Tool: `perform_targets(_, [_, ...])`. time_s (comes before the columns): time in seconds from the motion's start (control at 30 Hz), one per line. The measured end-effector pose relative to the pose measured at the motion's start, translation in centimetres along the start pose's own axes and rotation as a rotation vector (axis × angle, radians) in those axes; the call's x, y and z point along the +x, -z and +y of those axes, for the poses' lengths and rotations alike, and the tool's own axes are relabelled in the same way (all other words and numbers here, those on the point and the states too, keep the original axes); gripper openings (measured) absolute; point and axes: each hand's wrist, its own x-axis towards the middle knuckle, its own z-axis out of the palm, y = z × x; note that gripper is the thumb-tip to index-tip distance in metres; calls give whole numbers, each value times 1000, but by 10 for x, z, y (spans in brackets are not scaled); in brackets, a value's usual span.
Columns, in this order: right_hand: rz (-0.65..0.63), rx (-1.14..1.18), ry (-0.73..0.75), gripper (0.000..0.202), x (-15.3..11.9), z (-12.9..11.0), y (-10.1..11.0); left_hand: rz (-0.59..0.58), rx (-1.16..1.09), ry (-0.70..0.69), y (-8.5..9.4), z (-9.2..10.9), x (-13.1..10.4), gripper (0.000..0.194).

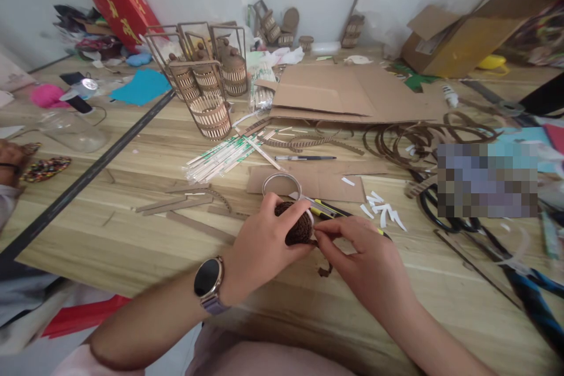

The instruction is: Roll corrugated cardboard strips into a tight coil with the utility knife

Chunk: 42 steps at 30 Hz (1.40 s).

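Observation:
My left hand [264, 238], with a watch on its wrist, is wrapped round a small brown coil [300, 228] that looks wound from corrugated cardboard strip. My right hand [359, 247] pinches at the coil's right edge, thumb and forefinger together; what lies between them is too small to make out. A short curled brown strip [325, 271] hangs below the pinch. Just beyond my left fingers stands a tape roll [282, 183]. A yellow and black utility knife [324, 209] lies behind the coil, partly hidden by my right hand.
Paper-wrapped sticks [220, 158], a pen [305, 158] and white scraps [382, 209] lie ahead. Lantern-like cardboard baskets [211, 116] stand at back left, flat cardboard [335, 91] beside them. Scissors [440, 211] and looped strips [392, 141] are at right. Another person's hand [13, 161] is at far left.

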Motion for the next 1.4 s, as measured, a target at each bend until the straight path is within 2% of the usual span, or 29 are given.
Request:
perform_targets(0.33, [22, -63, 21, 15, 1, 2, -3, -37, 128, 23, 0, 8, 0, 59])
perform_targets(0.6, [28, -181, 139, 12, 1, 4, -9, -73, 168, 32, 0, 11, 0, 57])
perform_targets(0.7, [6, -206, 182, 13, 3, 5, -6, -84, 151, 9, 1, 8, 0, 58])
perform_targets(0.8, [-19, -238, 205, 14, 6, 9, 0, -94, 127, 16, 1, 6, 0, 71])
perform_targets(0.87, [-2, -285, 228, 15, 8, 13, 4, -90, 113, 25, 0, 6, 0, 76])
perform_targets(0.97, [68, -391, 244, 16, 12, 24, 14, -93, 91, -22, 1, 6, -1, 71])
perform_targets(1.07, [155, -493, 168, 16, 16, 37, 28, -79, 64, -70, 3, 7, -1, 66])
perform_targets(1.17, [198, -552, -52, 19, 21, 51, 46, -59, 29, -82, 5, 6, -2, 67])
perform_targets(1.3, [107, -550, -381, 20, 26, 69, 67, -69, -14, -69, 7, 7, -2, 67])
perform_targets(1.4, [60, -521, -468, 16, 26, 79, 75, -74, -35, -57, 7, 7, -2, 67])
